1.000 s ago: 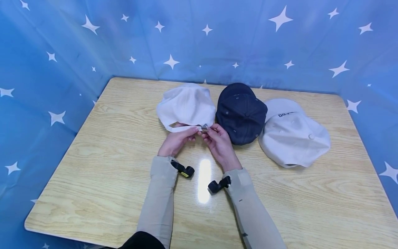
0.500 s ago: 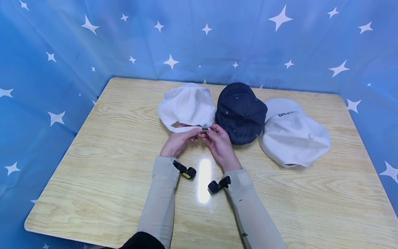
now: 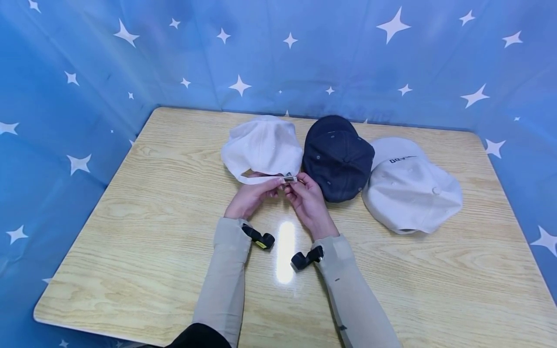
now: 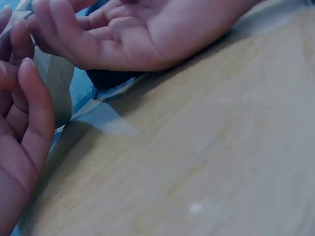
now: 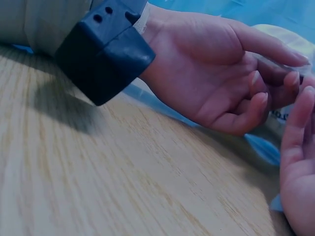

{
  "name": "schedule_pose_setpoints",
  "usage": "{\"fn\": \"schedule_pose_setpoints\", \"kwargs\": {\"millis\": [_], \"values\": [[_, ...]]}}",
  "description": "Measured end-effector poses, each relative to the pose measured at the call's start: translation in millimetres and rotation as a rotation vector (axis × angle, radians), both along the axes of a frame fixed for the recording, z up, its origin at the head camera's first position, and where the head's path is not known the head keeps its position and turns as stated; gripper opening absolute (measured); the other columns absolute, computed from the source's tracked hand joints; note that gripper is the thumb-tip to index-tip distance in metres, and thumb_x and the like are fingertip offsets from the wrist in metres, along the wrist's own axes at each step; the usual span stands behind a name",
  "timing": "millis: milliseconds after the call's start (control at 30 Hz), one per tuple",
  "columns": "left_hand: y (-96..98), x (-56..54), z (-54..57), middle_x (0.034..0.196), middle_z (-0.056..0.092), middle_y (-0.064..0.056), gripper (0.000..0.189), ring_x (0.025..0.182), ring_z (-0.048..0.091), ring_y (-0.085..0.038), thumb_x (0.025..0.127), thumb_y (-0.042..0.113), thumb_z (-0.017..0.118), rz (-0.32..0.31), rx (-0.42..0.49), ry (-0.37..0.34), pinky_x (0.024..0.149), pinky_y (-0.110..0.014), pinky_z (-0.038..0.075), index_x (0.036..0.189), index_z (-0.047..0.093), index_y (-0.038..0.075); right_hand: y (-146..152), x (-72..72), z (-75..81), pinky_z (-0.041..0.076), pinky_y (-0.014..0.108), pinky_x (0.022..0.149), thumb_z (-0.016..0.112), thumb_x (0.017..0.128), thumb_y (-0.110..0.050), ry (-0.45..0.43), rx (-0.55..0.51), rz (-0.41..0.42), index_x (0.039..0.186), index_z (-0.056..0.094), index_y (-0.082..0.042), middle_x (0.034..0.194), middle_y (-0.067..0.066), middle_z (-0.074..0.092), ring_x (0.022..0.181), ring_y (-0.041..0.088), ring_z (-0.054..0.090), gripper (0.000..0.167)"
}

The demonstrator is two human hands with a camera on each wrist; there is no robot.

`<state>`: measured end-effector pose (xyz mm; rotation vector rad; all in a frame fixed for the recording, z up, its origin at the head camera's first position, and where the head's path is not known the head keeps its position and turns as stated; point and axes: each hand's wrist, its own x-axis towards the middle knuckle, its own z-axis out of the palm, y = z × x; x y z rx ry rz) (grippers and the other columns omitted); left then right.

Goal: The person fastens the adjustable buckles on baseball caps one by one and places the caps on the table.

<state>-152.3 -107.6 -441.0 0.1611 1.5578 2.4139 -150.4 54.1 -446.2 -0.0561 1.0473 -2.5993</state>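
Observation:
A white baseball cap (image 3: 263, 145) sits at the back of the table, its rear opening turned toward me. Across that opening runs the white back strap (image 3: 252, 181), with a shiny metal buckle (image 3: 289, 179) at its right end. My left hand (image 3: 249, 197) pinches the strap just left of the buckle, thumb on top. From the right, my right hand (image 3: 310, 202) pinches the strap at the buckle between thumb and index finger. Both hands' fingertips nearly meet there; in the right wrist view the right hand's other fingers (image 5: 241, 115) are curled loosely.
A navy cap (image 3: 339, 159) stands close beside the white one, next to my right hand. Further right lies an off-white cap (image 3: 411, 193) with dark lettering. Blue star-patterned cloth (image 3: 278, 58) hangs behind the wooden table (image 3: 143, 232).
My left hand has slid slightly right along the strap toward the buckle. The buckle now shows more fully between the two hands. The other caps have stayed still.

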Motion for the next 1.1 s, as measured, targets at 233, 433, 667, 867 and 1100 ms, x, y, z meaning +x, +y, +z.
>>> {"fn": "schedule_pose_setpoints", "kwargs": {"millis": [233,433,667,867,1100], "values": [[-12.1,0.8,2.5,0.079,0.061,-0.012,0.01,0.061,0.051,-0.016,0.081,0.005,0.064,0.037,0.094,0.003,0.06,-0.028,0.047,0.09,0.064,0.001,0,-0.5,1.3,0.047,0.018,0.059,0.051,0.087,0.004,-0.017,-0.037,-0.019,0.089,0.049,-0.005,0.081,0.005,0.058,0.067,0.012,0.056,0.01],[-18.6,1.2,3.8,0.078,0.06,-0.01,0.01,0.064,0.051,-0.017,0.082,0.003,0.062,0.037,0.115,0.016,0.06,-0.028,0.045,0.091,0.063,0.002,0,-0.7,2.7,0.047,0.018,0.058,0.047,0.088,0.007,-0.035,-0.05,-0.034,0.088,0.048,-0.005,0.081,0.006,0.058,0.066,0.012,0.055,0.012],[-17.1,0.3,3.1,0.078,0.062,-0.011,0.012,0.067,0.052,-0.02,0.081,0.004,0.064,0.07,0.054,-0.003,0.056,-0.026,0.042,0.092,0.062,0.0,0,-0.8,1.7,0.047,0.018,0.058,0.05,0.087,0.005,-0.031,-0.066,-0.036,0.088,0.049,-0.006,0.08,0.006,0.058,0.066,0.012,0.055,0.011],[-13.9,-0.9,2.0,0.077,0.062,-0.01,0.012,0.066,0.052,-0.02,0.081,0.004,0.063,0.099,0.02,-0.006,0.054,-0.025,0.04,0.092,0.062,0.0,1,-1.3,0.8,0.047,0.019,0.058,0.053,0.086,0.003,-0.029,-0.062,-0.031,0.089,0.048,-0.006,0.08,0.007,0.058,0.067,0.012,0.056,0.011],[-11.4,-1.9,0.7,0.079,0.062,-0.01,0.014,0.066,0.052,-0.018,0.082,0.006,0.064,0.085,0.014,-0.004,0.056,-0.024,0.042,0.094,0.062,0.001,1,-1.5,-0.3,0.048,0.02,0.059,0.055,0.086,0.002,-0.03,-0.043,-0.031,0.09,0.048,-0.007,0.082,0.007,0.06,0.068,0.013,0.058,0.011]]}}
